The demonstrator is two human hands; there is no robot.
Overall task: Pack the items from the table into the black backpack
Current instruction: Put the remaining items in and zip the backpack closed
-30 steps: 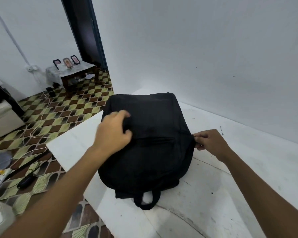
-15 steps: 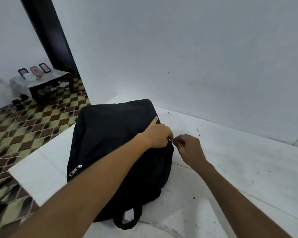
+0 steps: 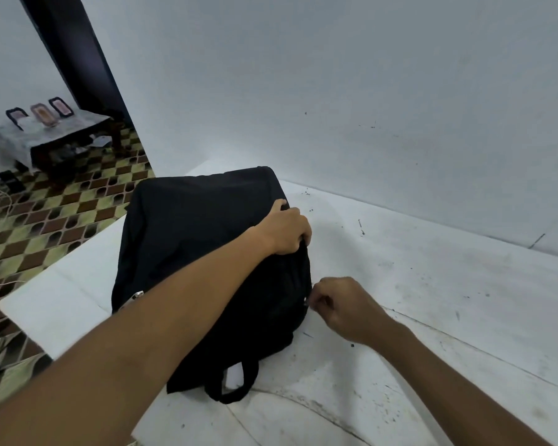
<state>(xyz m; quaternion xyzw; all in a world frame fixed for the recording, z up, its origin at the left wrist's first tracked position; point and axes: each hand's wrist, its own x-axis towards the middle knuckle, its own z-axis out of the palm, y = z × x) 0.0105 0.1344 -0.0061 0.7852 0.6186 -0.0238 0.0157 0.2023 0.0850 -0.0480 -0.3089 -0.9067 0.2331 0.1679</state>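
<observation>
Lying flat on the scuffed white table (image 3: 432, 284), the soft black backpack (image 3: 190, 239) had its right edge gripped by the left hand (image 3: 285, 231); the right hand (image 3: 345, 305) pinched a small metal zip pull (image 3: 306, 303).

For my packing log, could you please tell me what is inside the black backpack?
Nothing inside shows: the black backpack looks closed. The left hand grips its edge, and the right hand pinches a zipper pull.

backpack (image 3: 207, 252) on counter (image 3: 432, 317) | left fingers (image 3: 303, 235) on its right edge | right fingers (image 3: 319, 300) nearer, at zipper pull (image 3: 306, 303) | carry loop (image 3: 232, 384) nearest
</observation>
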